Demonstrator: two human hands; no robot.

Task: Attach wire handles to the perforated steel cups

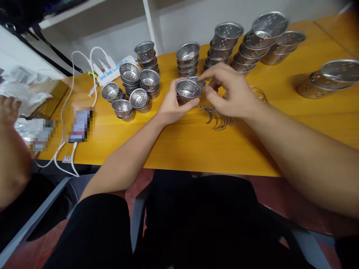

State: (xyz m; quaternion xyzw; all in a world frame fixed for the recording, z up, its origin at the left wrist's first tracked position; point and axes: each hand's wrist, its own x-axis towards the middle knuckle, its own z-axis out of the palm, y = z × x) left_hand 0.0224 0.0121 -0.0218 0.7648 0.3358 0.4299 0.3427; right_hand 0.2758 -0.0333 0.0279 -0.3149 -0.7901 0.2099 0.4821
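Observation:
My left hand [171,104] is wrapped round a small perforated metal cup [185,98], its mouth tilted up toward me. A thin bright line, perhaps a wire, shows inside that cup. At the cup's right rim, my right hand [228,89] has its thumb and forefinger drawn together. Whatever they grip there is hidden or too small to make out. Part of another metal cup [201,84] shows just behind, near the right fingertips. Below my right hand lies a bunch of thin curved wire pieces [220,120], with more wire loops [260,93] beyond the wrist.
Stacked perforated cups [187,56] line the table's back, with more cups [130,74] on the left and a lying stack [322,82] at right. A phone [81,125], white cables and a power strip [112,73] are left. Another person's hand [8,110] is beside plastic bags.

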